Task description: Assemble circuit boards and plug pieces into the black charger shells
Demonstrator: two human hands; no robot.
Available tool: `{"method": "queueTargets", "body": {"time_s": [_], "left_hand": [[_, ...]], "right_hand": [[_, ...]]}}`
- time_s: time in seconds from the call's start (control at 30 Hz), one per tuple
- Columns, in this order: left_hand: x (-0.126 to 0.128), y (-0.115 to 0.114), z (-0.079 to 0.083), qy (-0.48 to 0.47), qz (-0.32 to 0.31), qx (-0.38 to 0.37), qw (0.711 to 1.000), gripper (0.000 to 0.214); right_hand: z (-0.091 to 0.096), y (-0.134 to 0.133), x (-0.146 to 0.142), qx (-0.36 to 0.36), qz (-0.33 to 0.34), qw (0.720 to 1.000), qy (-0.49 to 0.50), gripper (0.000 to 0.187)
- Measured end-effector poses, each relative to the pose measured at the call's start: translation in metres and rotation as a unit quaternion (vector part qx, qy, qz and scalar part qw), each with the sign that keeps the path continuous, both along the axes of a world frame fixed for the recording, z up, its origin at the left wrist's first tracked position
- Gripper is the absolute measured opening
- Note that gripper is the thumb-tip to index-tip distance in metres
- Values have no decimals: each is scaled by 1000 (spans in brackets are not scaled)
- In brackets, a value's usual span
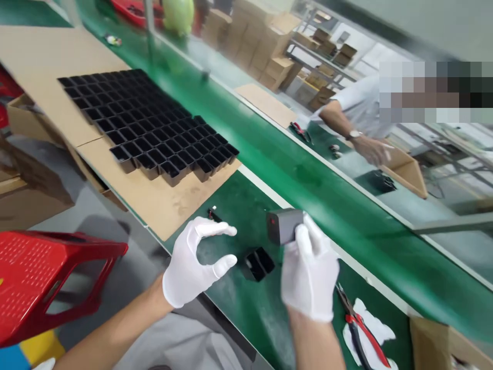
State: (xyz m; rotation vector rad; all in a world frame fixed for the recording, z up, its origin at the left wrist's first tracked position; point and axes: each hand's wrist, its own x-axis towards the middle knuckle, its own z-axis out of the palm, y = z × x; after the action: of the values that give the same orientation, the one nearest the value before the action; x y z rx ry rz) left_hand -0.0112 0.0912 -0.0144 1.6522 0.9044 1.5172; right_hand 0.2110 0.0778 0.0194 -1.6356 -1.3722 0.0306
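Observation:
Both my hands wear white gloves. My right hand grips a small dark grey box-shaped part with a red dot on one face, held above the green bench. My left hand hovers to the left of it, fingers curved apart in a C shape, holding nothing. Between the hands a small black open two-cell holder lies on the green surface. A tiny black piece with a white tip lies just beyond my left fingers.
A large black tray of several square cells rests on cardboard sheets to the left. A green conveyor belt runs diagonally. Red-handled pliers lie on white cloth at right. A red stool stands lower left. Another person's arm reaches across the belt.

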Motion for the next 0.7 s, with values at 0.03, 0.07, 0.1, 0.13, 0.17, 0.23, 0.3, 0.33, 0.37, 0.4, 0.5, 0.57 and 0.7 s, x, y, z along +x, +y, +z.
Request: {"method": "queueTargets", "body": {"time_s": [0.03, 0.07, 0.1, 0.13, 0.17, 0.23, 0.3, 0.33, 0.37, 0.4, 0.5, 0.57, 0.7], "left_hand": [[5, -4, -6, 6, -9, -11, 1000, 33], [9, -8, -12, 14, -19, -17, 1000, 32], [14, -13, -17, 21, -31, -17, 999, 32], [18, -17, -22, 28, -42, -13, 999, 33], [21, -20, -26, 35, -51, -9, 998, 35], [24, -25, -32, 52, -58, 0, 997, 36], [23, -28, -35, 71, -57, -1, 996, 35], [22, -28, -36, 79, -55, -3, 995, 34], [20, -28, -36, 86, -51, -4, 995, 33], [19, -27, -36, 92, -49, -5, 995, 32], [17, -26, -35, 99, -42, -4, 994, 29], [17, -27, -36, 103, -38, -3, 994, 27], [17, -29, -38, 126, -36, 11, 991, 26]], "right_hand": [[2, 13, 30, -11, -37, 999, 19, 39], [3, 28, 60, -27, -68, 997, 38, 39], [3, 43, 88, -41, -95, 993, 53, 39], [2, 59, 113, -55, -118, 989, 65, 37], [-1, 73, 135, -74, -131, 986, 74, 35], [-10, 96, 168, -106, -148, 980, 84, 35], [-19, 110, 186, -131, -153, 975, 89, 37], [-23, 115, 191, -141, -154, 974, 91, 38], [-26, 118, 195, -151, -154, 972, 92, 39], [-28, 120, 197, -160, -153, 971, 93, 39], [-26, 124, 203, -180, -141, 970, 89, 39], [-19, 127, 204, -189, -130, 970, 82, 39], [1, 129, 200, -191, -124, 972, 65, 41]]}}
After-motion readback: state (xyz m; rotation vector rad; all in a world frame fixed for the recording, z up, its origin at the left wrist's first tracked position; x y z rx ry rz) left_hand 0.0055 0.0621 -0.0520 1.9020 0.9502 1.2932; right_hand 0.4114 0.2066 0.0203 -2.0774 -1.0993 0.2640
